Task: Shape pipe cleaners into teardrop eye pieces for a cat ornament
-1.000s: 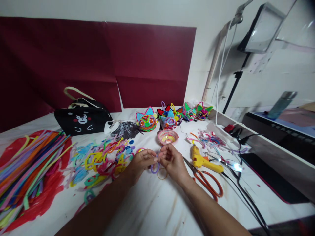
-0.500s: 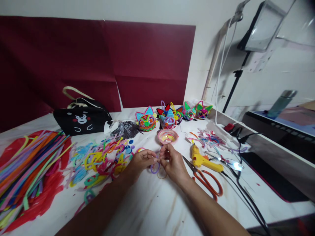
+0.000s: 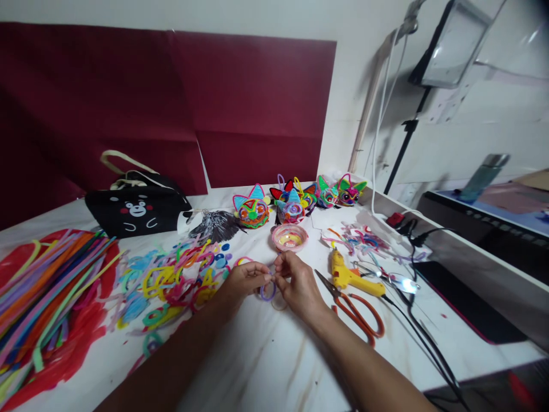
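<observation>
Fingertips pinched together, my left hand point(image 3: 245, 281) and my right hand point(image 3: 298, 288) meet over the white table, just in front of a small pink bowl point(image 3: 278, 233). A purple pipe cleaner point(image 3: 268, 293) bent into a loop hangs from the pinch, gripped by both hands as far as I can see. Beneath my right fingers lies a thin pale ring point(image 3: 278, 304), partly hidden. Orange-handled scissors point(image 3: 358, 316) rest close to my right wrist, and a yellow glue gun point(image 3: 355, 280) lies beyond them.
Loose curled pipe cleaners point(image 3: 175, 280) spread at left, with long straight ones point(image 3: 55, 286) on red plastic beyond. A black bag point(image 3: 137, 214) stands behind. Several colourful cat-like heads point(image 3: 253, 212) line the back. Cables point(image 3: 422, 337) and a black tablet-like slab point(image 3: 467, 303) lie at right.
The whole view has shifted slightly, so things appear a little further left. Both hands keep their pinch on the purple pipe cleaner, almost unmoved.
</observation>
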A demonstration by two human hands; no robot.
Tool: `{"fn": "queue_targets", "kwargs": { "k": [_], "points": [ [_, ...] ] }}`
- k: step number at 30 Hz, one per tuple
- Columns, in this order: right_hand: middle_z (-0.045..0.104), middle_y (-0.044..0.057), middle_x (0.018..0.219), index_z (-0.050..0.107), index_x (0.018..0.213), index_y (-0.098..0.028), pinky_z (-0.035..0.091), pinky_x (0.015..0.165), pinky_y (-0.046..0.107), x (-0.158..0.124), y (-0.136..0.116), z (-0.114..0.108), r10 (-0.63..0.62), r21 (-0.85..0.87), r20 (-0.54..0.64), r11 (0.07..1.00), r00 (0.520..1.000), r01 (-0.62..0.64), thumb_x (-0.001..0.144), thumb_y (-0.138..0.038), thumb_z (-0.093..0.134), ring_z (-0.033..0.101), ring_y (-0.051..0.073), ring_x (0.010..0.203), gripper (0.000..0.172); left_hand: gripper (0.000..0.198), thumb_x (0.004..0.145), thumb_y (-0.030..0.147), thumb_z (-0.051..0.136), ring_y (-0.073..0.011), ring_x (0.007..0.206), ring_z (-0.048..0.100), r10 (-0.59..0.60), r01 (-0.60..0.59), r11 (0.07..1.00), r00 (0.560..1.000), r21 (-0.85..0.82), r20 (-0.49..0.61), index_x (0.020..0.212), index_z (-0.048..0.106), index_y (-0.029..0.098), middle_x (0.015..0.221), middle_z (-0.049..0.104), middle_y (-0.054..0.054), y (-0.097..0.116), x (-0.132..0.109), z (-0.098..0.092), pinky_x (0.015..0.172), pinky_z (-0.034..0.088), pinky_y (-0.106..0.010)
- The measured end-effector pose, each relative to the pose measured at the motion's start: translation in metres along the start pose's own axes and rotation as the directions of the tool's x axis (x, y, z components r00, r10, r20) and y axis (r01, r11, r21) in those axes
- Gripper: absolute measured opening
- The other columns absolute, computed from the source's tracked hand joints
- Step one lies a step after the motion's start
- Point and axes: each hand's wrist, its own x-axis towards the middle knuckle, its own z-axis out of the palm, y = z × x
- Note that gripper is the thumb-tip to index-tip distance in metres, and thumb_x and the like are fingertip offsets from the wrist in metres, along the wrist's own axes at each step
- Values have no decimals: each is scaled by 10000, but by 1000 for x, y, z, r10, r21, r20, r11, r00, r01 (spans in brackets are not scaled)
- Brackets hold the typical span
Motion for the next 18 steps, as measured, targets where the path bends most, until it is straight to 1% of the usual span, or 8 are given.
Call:
{"fn": "queue_targets", "kwargs": {
  "k": [5,9,11,13,15,17,18],
  "points": [
    [577,5,848,508,929,-228,447,701,285,-1,-1,0,-24,-65,9,998,1000,25,770,-90,519,574,163,751,211,386,597,358,833,-122,582,584,-19,19,1000,1000,-25,0,828,625,129,677,639,-4,-2,3,-4,592,456,-254],
    [592,13,850,527,953,-228,455,695,292,-3,-4,0,-37,-104,24,994,999,39,786,-92,533,581,169,737,215,361,641,366,816,-129,579,595,28,-27,998,1000,-48,11,821,605,136,659,641,-8,-3,5,-6,593,470,-261],
    [605,22,867,545,943,-225,464,704,294,-3,-8,-5,-59,-147,43,987,997,65,792,-95,550,595,173,753,200,359,650,371,812,-134,581,601,41,-41,998,999,-50,8,822,601,138,643,642,-8,-2,6,-7,598,479,-266],
    [623,39,902,567,934,-222,471,723,297,-3,-16,-18,-97,-244,74,963,993,112,814,-103,548,611,181,786,170,374,635,376,822,-135,577,598,37,-38,998,999,-51,-13,817,598,138,632,638,-6,-1,7,-8,595,487,-271],
    [644,55,938,590,946,-219,468,743,302,-4,-23,-39,-118,-387,102,910,988,149,840,-107,527,625,196,833,167,389,612,376,835,-135,575,593,26,-28,998,999,-57,-42,809,598,139,640,636,-6,0,7,-8,594,498,-279],
    [663,77,982,613,1005,-204,460,778,312,-7,-27,-65,-75,-561,97,820,992,117,866,-111,505,633,215,885,199,392,602,371,840,-135,581,590,18,-22,998,998,-62,-56,811,601,141,652,635,-6,0,8,-9,597,508,-286],
    [666,93,1016,624,1036,-191,456,800,315,-8,-26,-78,-8,-654,95,753,995,68,878,-106,487,631,225,923,225,388,608,369,837,-137,591,593,16,-20,998,998,-62,-55,818,604,142,661,637,-8,0,8,-9,599,510,-286]
  ]
}}
